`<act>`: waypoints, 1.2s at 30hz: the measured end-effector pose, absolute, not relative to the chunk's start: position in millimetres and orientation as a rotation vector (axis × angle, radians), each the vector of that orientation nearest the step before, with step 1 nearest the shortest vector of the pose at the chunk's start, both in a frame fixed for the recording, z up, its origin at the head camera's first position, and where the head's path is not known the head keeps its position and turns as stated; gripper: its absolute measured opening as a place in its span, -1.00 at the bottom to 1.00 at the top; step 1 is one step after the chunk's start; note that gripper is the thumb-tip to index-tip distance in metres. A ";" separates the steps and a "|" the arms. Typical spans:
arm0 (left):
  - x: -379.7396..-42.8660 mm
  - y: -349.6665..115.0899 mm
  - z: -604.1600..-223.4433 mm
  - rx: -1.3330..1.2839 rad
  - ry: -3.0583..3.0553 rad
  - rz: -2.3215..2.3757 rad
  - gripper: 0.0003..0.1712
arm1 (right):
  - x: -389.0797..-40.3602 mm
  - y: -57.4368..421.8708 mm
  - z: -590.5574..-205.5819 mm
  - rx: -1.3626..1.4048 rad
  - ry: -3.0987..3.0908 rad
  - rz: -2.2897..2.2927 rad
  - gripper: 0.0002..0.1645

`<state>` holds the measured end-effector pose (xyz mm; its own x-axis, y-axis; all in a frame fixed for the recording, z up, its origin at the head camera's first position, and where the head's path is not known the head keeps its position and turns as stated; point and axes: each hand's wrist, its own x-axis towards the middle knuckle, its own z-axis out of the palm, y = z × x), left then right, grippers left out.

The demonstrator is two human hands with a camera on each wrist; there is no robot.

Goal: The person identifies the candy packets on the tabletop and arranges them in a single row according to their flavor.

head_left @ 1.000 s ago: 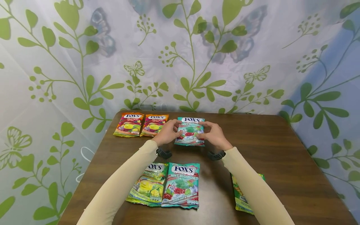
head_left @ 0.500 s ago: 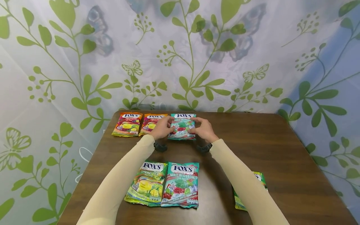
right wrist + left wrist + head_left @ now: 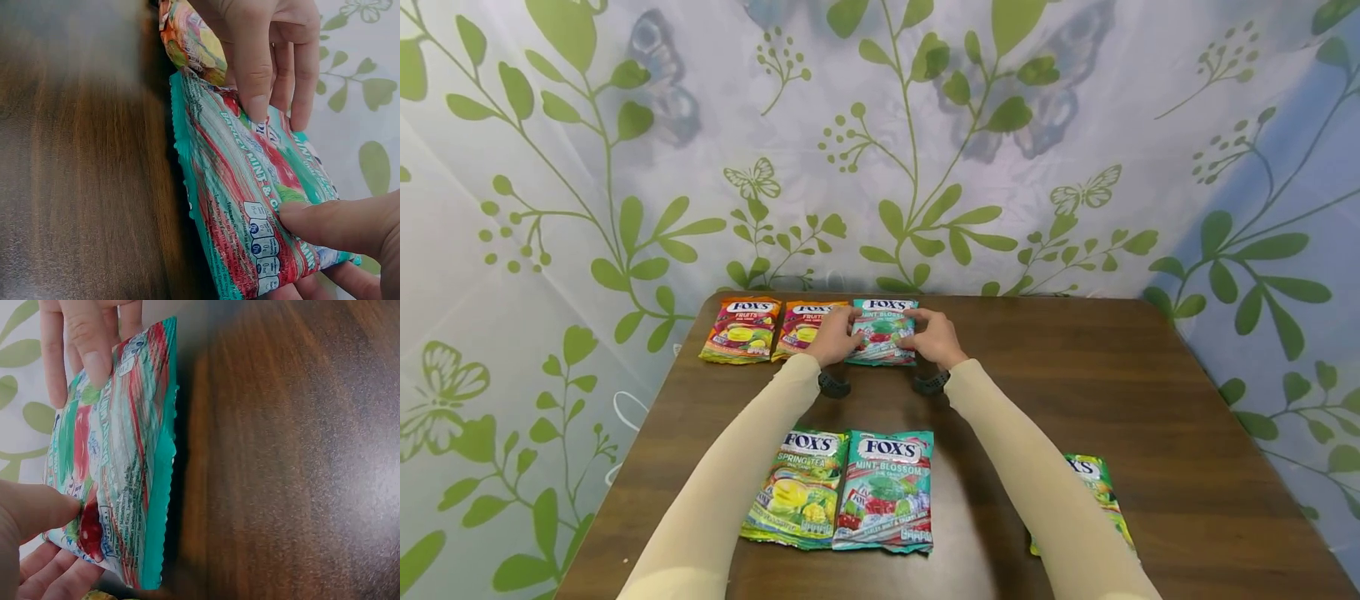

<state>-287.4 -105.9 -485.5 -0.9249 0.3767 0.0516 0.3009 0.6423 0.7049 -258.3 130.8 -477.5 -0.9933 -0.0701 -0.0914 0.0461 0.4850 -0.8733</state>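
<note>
Mint Blossom packet (image 3: 883, 333) between left hand (image 3: 835, 337) and right hand (image 3: 937, 337); fingers (image 3: 55, 369) pinching both sides.

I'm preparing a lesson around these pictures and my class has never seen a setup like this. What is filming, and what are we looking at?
There is no machine at work here, only a person's left hand and right hand. The wide view comes from a camera worn on the head; the two close-ups come from cameras worn on the wrists.

On the brown table lie FOX'S candy packets: two Fruits packets side by side at the far edge, and, nearer the person, a Spring Tea packet next to a Mint Blossom packet. A green packet is partly hidden by the right sleeve.

Both hands hold a second Mint Blossom packet, thumbs on its front.
</note>
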 end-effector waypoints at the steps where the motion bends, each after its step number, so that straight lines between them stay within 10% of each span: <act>1: -288.4 -105.9 -487.1 0.573 2.763 1.150 -0.45 | -259.5 130.4 -478.6 -0.021 2.606 -1.534 -0.21; 36: -283.7 -94.7 -494.1 0.485 2.839 1.012 -0.42 | -266.2 127.9 -493.5 -0.008 2.605 -1.503 -0.27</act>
<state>-283.7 -94.7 -494.1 -0.9456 0.3246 0.0223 0.2655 0.7302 0.6295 -266.2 127.9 -493.5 -0.9910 -0.0718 -0.1132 0.0621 0.5027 -0.8623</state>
